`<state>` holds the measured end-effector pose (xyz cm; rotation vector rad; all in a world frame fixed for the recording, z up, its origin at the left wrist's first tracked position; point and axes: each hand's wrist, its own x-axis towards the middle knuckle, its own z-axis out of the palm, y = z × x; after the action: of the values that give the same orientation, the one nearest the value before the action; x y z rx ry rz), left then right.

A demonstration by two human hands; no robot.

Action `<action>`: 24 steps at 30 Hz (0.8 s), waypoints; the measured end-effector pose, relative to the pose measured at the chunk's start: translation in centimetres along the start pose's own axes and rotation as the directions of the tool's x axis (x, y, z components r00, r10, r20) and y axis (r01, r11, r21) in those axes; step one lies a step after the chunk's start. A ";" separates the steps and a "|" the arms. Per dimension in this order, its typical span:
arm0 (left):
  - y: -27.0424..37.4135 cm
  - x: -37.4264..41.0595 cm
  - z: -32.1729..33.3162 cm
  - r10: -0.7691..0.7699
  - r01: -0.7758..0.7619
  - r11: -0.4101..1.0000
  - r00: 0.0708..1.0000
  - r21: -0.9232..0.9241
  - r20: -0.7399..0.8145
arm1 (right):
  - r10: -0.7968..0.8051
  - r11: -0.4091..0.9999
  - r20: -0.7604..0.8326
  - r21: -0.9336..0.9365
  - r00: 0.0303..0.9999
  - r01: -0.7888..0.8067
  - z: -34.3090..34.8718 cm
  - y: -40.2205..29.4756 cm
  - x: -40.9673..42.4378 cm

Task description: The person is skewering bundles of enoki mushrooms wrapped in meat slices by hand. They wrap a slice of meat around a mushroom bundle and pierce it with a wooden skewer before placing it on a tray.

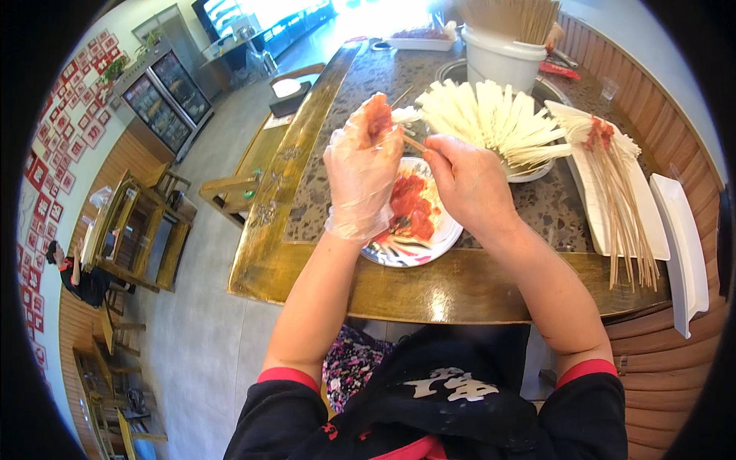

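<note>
My left hand [363, 167], in a clear plastic glove, has red paste smeared over its fingers. Its fingers curl around a pale bundle [407, 115] that looks like enoki mushrooms, mostly hidden by the hand. My bare right hand [472, 181] pinches a thin wooden skewer [415, 144] that runs into the left hand. Below both hands is a patterned plate [451, 233] with red paste [414, 207] on it. Just beyond the right hand, a white bowl is heaped with fanned-out enoki bundles [486, 115].
At the right, a white tray [652, 230] carries several skewers [624, 213] with red-smeared enoki, their sticks overhanging. Another white tray [684, 247] lies beside it. A white bucket [500, 63] of sticks stands behind the bowl. A wooden chair [241, 184] is left of the table.
</note>
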<state>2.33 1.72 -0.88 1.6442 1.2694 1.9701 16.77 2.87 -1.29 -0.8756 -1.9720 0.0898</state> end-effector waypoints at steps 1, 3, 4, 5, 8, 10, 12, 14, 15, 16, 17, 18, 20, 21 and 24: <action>-0.2 0.4 0.2 0.015 -0.016 0.996 1.000 -0.090 -0.006 | 0.038 0.998 0.027 0.054 0.999 -0.040 -0.4 0.0 0.4; 0.2 1.2 0.3 0.073 -0.068 0.989 0.997 -0.132 0.031 | 0.095 0.980 -0.015 0.180 0.995 -0.091 -1.2 -0.6 0.5; 0.8 1.3 1.1 0.073 -0.069 0.957 0.997 -0.280 0.004 | 0.082 0.979 -0.056 0.192 0.995 -0.070 -1.5 -0.5 0.7; 1.5 1.6 2.1 0.070 -0.073 0.904 0.997 -0.422 -0.022 | 0.070 0.978 -0.096 0.204 0.993 -0.049 -1.7 -0.3 1.0; 2.1 2.1 3.4 0.050 -0.056 0.939 0.998 -0.339 -0.027 | 0.091 0.975 -0.141 0.215 0.986 -0.059 -2.6 -0.6 1.1; 2.4 2.1 3.7 0.017 -0.022 0.959 1.000 -0.283 -0.021 | 0.044 0.979 -0.176 0.202 0.983 -0.007 -2.6 -0.6 1.1; 2.6 2.2 4.1 0.082 -0.102 0.958 0.993 -0.268 -0.084 | 0.028 0.979 -0.183 0.201 0.983 0.009 -2.7 -0.6 1.2; 2.7 2.3 4.2 0.054 -0.081 0.965 0.992 -0.250 -0.112 | 0.048 0.978 -0.158 0.208 0.986 -0.015 -2.8 -0.6 1.0; 2.7 2.4 4.1 0.042 -0.071 0.969 0.991 -0.238 -0.127 | 0.058 0.976 -0.145 0.214 0.988 -0.026 -2.8 -0.7 1.0; 2.2 2.4 4.0 0.044 -0.075 0.968 0.990 -0.238 -0.132 | 0.040 0.981 -0.147 0.193 0.988 -0.011 -2.8 -0.7 1.1; 2.0 2.4 3.9 0.038 -0.068 0.970 0.991 -0.235 -0.129 | 0.039 0.983 -0.145 0.184 0.989 -0.012 -2.6 -0.6 1.1; 1.8 2.3 3.9 0.027 -0.056 0.970 0.992 -0.235 -0.127 | 0.039 0.985 -0.137 0.171 0.990 -0.015 -2.5 -0.5 1.1; 1.6 2.3 3.8 0.038 -0.065 0.980 0.989 -0.186 -0.144 | 0.035 0.986 -0.135 0.168 0.990 -0.012 -2.3 -0.5 1.1; 1.5 2.3 3.7 0.044 -0.071 0.980 0.989 -0.187 -0.143 | 0.011 0.991 -0.144 0.132 0.990 0.009 -2.2 -0.5 1.0; 1.4 2.2 3.8 0.054 -0.078 0.983 0.988 -0.165 -0.145 | -0.104 0.993 -0.207 0.025 0.973 0.112 -1.9 -0.2 1.1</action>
<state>5.43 4.10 1.46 1.5075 1.0705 2.2011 17.86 2.85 0.67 -0.7223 -1.8148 -0.0267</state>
